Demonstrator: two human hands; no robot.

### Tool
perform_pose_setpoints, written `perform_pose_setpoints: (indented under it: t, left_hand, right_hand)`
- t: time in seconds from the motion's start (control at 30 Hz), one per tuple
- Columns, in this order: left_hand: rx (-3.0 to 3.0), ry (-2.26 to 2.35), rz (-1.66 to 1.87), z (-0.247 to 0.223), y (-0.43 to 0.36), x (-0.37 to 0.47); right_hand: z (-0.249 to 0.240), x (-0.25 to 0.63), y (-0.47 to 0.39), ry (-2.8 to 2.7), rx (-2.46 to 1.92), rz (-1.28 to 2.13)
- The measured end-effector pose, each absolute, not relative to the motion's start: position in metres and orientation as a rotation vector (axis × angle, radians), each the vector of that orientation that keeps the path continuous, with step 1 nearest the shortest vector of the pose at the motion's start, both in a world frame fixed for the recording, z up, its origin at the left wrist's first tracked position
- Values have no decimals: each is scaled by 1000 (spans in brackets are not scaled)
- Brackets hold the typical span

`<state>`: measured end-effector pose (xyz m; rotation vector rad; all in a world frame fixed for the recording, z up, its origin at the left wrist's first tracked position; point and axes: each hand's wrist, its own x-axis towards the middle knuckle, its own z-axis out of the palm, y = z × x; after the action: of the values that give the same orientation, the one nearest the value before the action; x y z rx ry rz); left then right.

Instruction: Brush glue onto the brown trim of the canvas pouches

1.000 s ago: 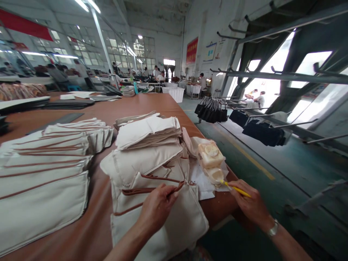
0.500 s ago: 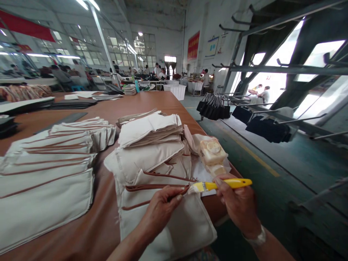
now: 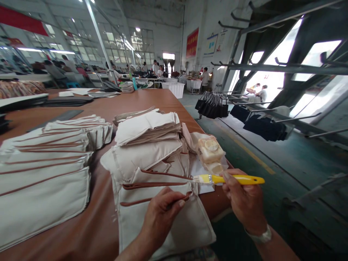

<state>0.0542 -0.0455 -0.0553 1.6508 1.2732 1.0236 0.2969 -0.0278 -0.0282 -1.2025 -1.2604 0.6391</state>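
Between the thumb and fingers of my left hand (image 3: 165, 208) is the end of a brown strip (image 3: 188, 196) edging a cream fabric panel (image 3: 187, 224). My right hand (image 3: 243, 197) grips a paintbrush (image 3: 233, 179) by its yellow handle, the pale bristles pointing left. Its bristle tip is at the edge of the fabric pieces, just above my left fingertips; whether it touches them I cannot tell. Right behind the brush stands a translucent plastic container (image 3: 210, 149), smeared with a pale substance, on white paper (image 3: 198, 168).
A stack of cream panels (image 3: 148, 127) rises behind my hands. Overlapping brown-edged panels (image 3: 46, 188) fan out at the left on the brown-covered table (image 3: 160, 98). To the right, a metal rack (image 3: 272, 69) stands past the table edge, with black pieces (image 3: 212, 105) hanging nearby. Several people sit farther back.
My right hand has moved the brush slightly right and up, away from the strip end. My left hand still pinches the strip, now a little lower. The whole view has shifted slightly.
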Motion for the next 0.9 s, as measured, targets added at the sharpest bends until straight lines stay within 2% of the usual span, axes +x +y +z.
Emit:
perform_pose_setpoints:
  t: [0.13,0.33,0.57,0.73,0.9]
  left_hand:
    - [1961,1217,1177,-58,-53,56]
    - [2312,1156,1253,-53,-55,55]
    - [2453,1152,1245,-54,-59,55]
    - [2489,1144,1205,-61,-59,54]
    - [2458,1110,1159,-31,-65,55]
  right_hand:
    - [-14,303,-27,-1247,-1157,769]
    - [12,311,-31,-1539,-1133,1070]
    - [28,315,-36,-1517,-1157,847]
    - [24,304,-45,-1687,-1108,1054]
    - [38,328,-55,-1298,-1187,951]
